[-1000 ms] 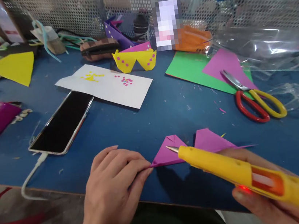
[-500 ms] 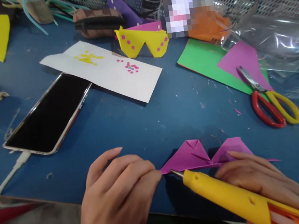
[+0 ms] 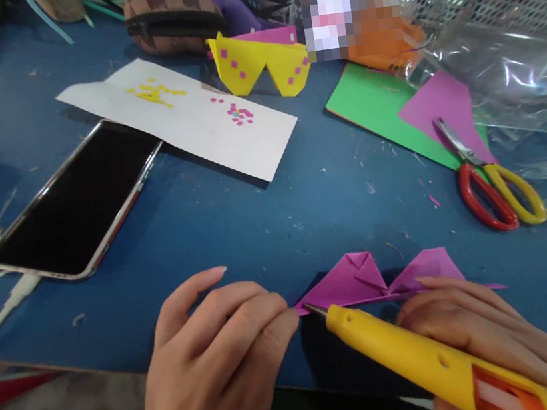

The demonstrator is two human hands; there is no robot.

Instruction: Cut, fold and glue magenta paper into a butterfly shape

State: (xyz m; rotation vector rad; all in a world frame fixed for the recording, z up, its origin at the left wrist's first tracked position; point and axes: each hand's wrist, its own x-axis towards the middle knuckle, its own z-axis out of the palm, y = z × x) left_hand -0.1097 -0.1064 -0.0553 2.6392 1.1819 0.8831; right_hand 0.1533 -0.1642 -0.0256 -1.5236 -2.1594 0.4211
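The head view, the only one, looks down on a blue table [image 3: 267,233] near its front edge. The left hand [image 3: 213,361] rests there with its fingertips pinching the left tip of a folded purple paper shape [image 3: 364,280], so its grip is closed on that paper; the exact contact is partly covered by the fingers. The paper lies flat on the table between the two hands, a double-winged fold whose lower edge is hidden behind the yellow glue gun [image 3: 425,363]. The right hand [image 3: 492,337] is clenched around the gun's body, but the lower frame edge cuts off most of the palm and the gun's rear. The gun's metal nozzle sits just beside the paper's left tip, close to the left fingertips; whether it touches the paper cannot be told. The right hand's fingers also lie over the paper's right wing.

Farther back, a phone [image 3: 72,204] with a dark screen lies plugged into a white cable, which runs off the left edge. Beside the phone is a white paper strip [image 3: 181,119] with small yellow and pink squares. Behind the strip stands a yellow folded paper piece [image 3: 260,65]. Red-and-yellow scissors [image 3: 493,189] rest on a purple sheet over green paper [image 3: 372,111]. A blurred patch hides something at top centre, and crumpled clear plastic [image 3: 513,72] fills the right.
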